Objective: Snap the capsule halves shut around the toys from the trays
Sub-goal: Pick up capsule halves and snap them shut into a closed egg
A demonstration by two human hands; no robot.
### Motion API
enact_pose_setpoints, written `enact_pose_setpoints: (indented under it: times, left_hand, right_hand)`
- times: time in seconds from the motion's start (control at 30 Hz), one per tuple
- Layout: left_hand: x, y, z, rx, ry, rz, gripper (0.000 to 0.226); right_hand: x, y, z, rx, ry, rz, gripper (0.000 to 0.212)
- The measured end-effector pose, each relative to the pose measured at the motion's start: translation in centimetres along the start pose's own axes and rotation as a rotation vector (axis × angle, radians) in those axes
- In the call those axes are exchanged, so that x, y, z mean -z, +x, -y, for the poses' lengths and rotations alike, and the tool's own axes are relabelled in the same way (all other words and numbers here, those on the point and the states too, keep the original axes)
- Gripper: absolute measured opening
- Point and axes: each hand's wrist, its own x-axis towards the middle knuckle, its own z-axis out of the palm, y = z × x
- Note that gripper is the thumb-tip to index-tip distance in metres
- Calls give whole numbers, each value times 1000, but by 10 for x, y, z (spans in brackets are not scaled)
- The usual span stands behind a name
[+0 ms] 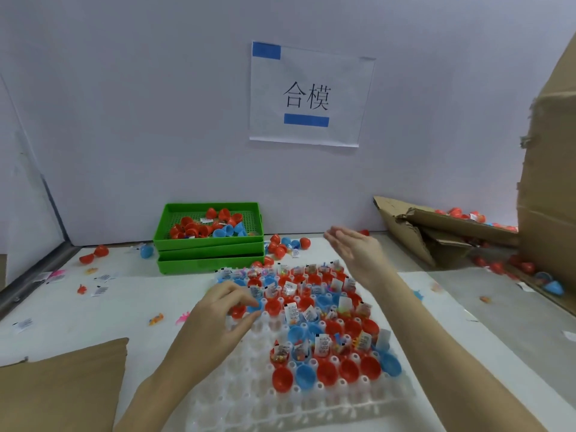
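reaching with curled left hand (pixel 218 310) fingers, seemingly pinching a blue plastic capsule half (pixel 257 305) in the clear dimpled tray (pixel 249 397), right hand (pixel 358 249) flat, empty; next, mating halves.

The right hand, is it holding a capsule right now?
No, the right hand is raised above the white tray with straight fingers and holds nothing.

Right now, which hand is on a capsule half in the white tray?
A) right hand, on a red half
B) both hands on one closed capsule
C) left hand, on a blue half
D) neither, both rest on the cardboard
C: the left hand has its fingertips curled around a blue capsule half at the white tray, while the right hand is raised with straight fingers, holding nothing.
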Motion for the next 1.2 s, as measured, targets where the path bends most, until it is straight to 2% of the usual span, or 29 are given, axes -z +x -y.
enact_pose_setpoints:
  times: [0.1, 0.27, 0.37, 0.6, 0.67, 0.9, 1.1, 1.2]
  left_hand:
    - [0, -1, -1, 7, 5, 26, 7]
    - [-2, -5, -2, 51, -21, 97, 4]
    - [-4, -7, -10, 43, -88, 198, 2]
    - [0, -11, -15, 58, -164, 490, 29]
    - [3, -11, -14, 61, -169, 531, 33]
    - [3, -7, -11, 42, -230, 437, 18]
    - [4, -7, -13, 62, -259, 365, 23]
    - [4, -5, -15, 70, -292, 258, 25]
  right_hand:
    - [-9, -37, -22, 56, -228, 7, 16]
    - [-20, -64, -24, 291, -696, 191, 15]
    - [-22, -72, -19, 373, -779, 215, 14]
    - [-18, -76, -21, 398, -837, 255, 15]
    - [-20, -77, -21, 409, -838, 260, 15]
    - [-22, -79, -20, 420, -827, 286, 13]
    - [-22, -80, -21, 414, -805, 301, 12]
    - [-23, -82, -18, 390, -764, 332, 12]
